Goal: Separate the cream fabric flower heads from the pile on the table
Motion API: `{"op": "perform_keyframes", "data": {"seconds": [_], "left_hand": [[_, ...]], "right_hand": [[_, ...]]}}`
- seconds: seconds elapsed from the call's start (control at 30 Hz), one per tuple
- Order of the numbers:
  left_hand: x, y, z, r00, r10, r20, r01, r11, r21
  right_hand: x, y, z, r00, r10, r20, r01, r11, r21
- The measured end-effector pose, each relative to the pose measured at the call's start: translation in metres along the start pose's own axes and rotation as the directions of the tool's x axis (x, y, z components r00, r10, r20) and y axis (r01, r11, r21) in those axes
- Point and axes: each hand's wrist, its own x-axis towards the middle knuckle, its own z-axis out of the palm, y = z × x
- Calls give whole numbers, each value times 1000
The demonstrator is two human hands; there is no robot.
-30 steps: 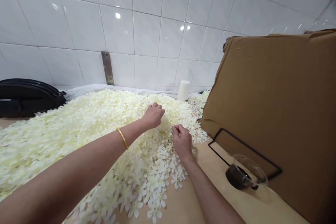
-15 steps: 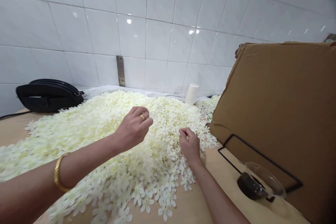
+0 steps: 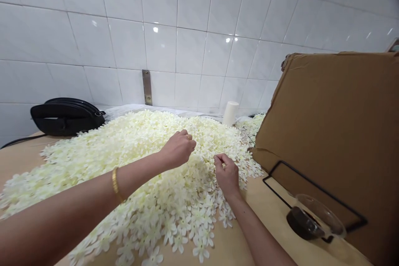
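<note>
Head view, lower centre: artificial-looking white blossoms (image 3: 201, 247) at the near edge lie mostly flat, faces up; their petals spread evenly, so a single one shows no clear long axis. Right of centre, the right hand (image 3: 227, 170) pinches thumb to forefinger beside the heap; whether a blossom is caught there, I cannot tell. At centre, the left hand (image 3: 178, 149) is over the flowers, fingers curled, contents hidden. Around both, the blossom heap (image 3: 124, 141) fills the middle and left of the frame, long axis running left to right, flowers facing many ways. No joined piece can be made out, so I judge that plenty remains loose; what is done cannot be told. Beyond stands a white cylinder (image 3: 230, 113).
</note>
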Motion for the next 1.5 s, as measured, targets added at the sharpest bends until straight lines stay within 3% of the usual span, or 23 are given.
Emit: {"op": "perform_keyframes", "data": {"seconds": [0.13, 0.3, 0.43, 0.6, 0.9, 1.1, 1.33, 1.5], "left_hand": [[42, -3, 25, 998, -57, 3, 57, 998, 0], [76, 6, 44, 996, -87, -9, 87, 996, 31], [93, 13, 56, 994, -112, -12, 113, 992, 62], [98, 15, 69, 996, -85, 2, 84, 993, 85], [90, 7, 56, 992, -116, -50, 119, 991, 65], [78, -3, 36, 992, -120, -38, 121, 992, 30], [31, -6, 6, 996, -84, -23, 83, 996, -18], [-13, 1, 3, 997, -63, -46, 61, 997, -46]], "right_hand": [[3, 2, -4, 1000, 4, -22, -4, 1000, -9], [6, 4, -5, 999, 4, -38, -5, 1000, -24], [7, 6, -5, 999, 0, -41, -2, 999, -45], [9, 9, -4, 999, 7, -45, -10, 997, -76], [8, 7, -4, 999, 19, -29, -21, 997, -80], [8, 7, -3, 999, 20, -36, -23, 997, -79], [8, 7, -4, 999, 31, -33, -33, 997, -66], [6, 4, -4, 1000, 5, -28, -7, 999, -48]]}}
